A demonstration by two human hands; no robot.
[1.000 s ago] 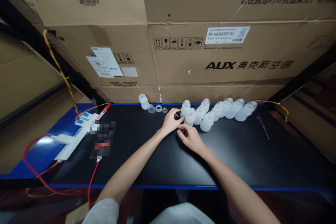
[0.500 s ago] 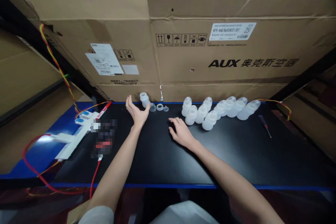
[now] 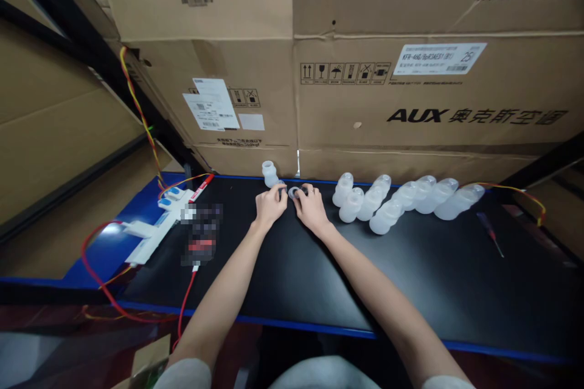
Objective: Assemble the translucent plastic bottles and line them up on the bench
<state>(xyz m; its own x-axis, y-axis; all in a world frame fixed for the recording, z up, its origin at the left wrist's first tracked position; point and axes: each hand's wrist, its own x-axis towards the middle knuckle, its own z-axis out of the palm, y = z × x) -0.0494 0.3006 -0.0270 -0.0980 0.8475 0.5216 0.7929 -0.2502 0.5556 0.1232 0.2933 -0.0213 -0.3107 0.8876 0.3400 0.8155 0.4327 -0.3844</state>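
Just right of the open bottle (image 3: 269, 174), both hands are now at the loose parts. A second ago they were together at the capped bottles (image 3: 387, 214), well to the right of the open bottle; half a second ago the left hand (image 3: 269, 206) was spread wide beside it and the right hand (image 3: 312, 209) lay apart, nearer the person. Now the left fingers have drawn close together at the cap (image 3: 283, 186), a clear piece just beside the open bottle; whether they grip it or only touch it, I cannot tell. The right hand is half curled, thumb and fingertips at the ring (image 3: 293, 193), slightly farther right of the open bottle; a firm hold on that cannot be made out either. So the handling has passed from the capped bottles to the small parts, with each hand at a piece of its own. The open bottle stands uncovered and neither hand appears to hold it. The capped bottles stand untouched, with the screwdriver (image 3: 490, 234) farther right of the open bottle and the power strip (image 3: 155, 231) left of it, nearer the person.
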